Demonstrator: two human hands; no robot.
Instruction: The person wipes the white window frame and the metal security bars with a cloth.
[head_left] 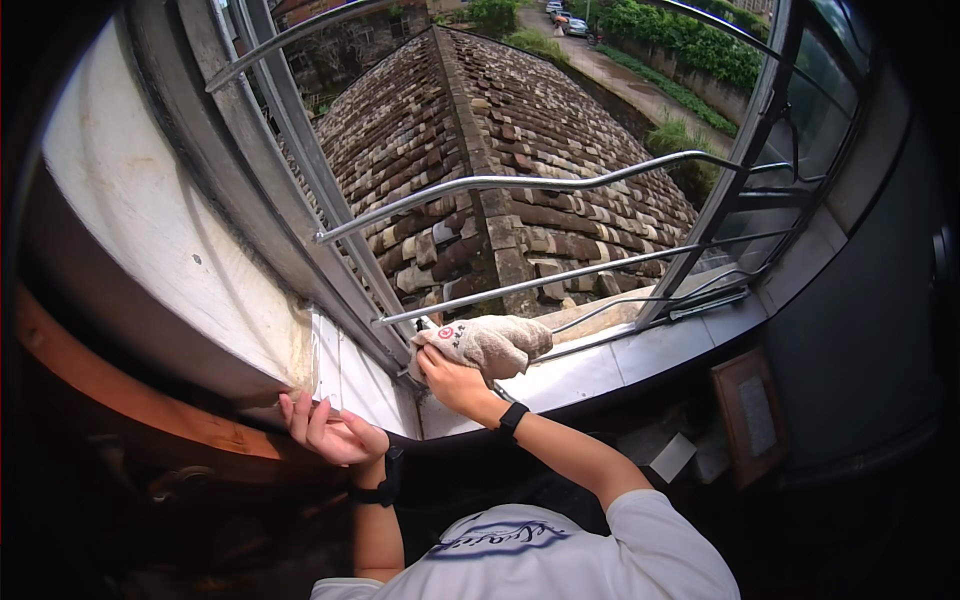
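Observation:
A beige cloth (505,345) with a small red mark lies bunched under my right hand (455,382), whose fingers press it against the lower left corner of the window frame (375,325). Part of the cloth hangs out to the right, over the white tiled sill (585,372). My left hand (335,435) is turned palm up beside the tiled ledge at the left, its fingers apart and slightly bent, with nothing in them. Those fingertips are close to the ledge's edge; whether they touch it I cannot tell.
Bent metal bars (520,183) cross the window opening just beyond my right hand. An open window sash (790,150) stands at the right. A brown-framed object (750,415) and a white box (672,457) sit below the sill. Outside lies a tiled roof (560,130).

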